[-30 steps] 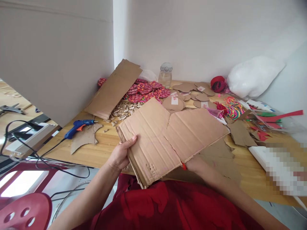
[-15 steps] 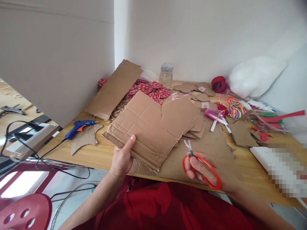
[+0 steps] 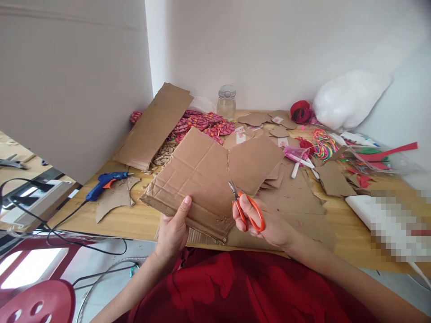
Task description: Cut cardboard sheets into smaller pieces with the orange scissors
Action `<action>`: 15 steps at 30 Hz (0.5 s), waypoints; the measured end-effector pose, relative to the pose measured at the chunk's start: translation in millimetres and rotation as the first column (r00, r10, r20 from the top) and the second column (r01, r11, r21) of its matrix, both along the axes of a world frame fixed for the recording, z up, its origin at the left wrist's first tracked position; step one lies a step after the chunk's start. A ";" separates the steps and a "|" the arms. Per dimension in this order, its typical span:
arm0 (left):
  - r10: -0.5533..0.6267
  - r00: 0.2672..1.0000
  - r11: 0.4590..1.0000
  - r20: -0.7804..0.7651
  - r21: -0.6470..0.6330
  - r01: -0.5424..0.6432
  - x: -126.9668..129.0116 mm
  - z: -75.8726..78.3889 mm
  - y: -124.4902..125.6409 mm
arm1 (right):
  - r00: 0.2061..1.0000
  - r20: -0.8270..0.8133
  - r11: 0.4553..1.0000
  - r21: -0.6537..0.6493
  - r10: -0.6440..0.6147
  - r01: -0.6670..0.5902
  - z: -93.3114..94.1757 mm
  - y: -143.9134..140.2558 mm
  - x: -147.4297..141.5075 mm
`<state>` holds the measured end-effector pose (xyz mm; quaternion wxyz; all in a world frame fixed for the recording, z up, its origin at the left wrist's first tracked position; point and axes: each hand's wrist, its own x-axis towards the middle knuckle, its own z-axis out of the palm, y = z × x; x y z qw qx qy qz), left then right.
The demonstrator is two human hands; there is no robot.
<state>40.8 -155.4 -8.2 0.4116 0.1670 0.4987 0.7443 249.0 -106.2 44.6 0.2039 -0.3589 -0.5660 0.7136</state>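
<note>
Big wooden table [image 3: 134, 220] is covered in craft scraps, and a notched cardboard sheet [image 3: 202, 175] is held just above its near edge. Left hand [image 3: 173, 231] is pinching the sheet's near-left corner, thumb on top. Right hand [image 3: 269, 224] has its fingers closed through the orange scissors [image 3: 247, 211], blade tips resting over the cardboard, with a blue glue gun [image 3: 104, 181] lying off to the left.
</note>
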 end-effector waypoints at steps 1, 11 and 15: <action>-0.003 1.000 1.000 -0.014 0.006 0.003 -0.1 -1.9 0.4 | 1.000 0.011 1.000 -0.002 -0.004 0.004 0.4 -0.4 0.2; -0.139 0.957 0.990 -0.256 0.002 0.144 -8.9 -8.8 4.2 | 0.997 0.077 0.998 -0.066 -0.013 0.018 -3.6 14.3 1.8; -0.145 0.953 0.989 -0.267 -0.038 0.140 -4.6 -5.3 5.4 | 0.991 0.121 0.998 0.038 -0.052 0.048 -7.5 25.7 -4.2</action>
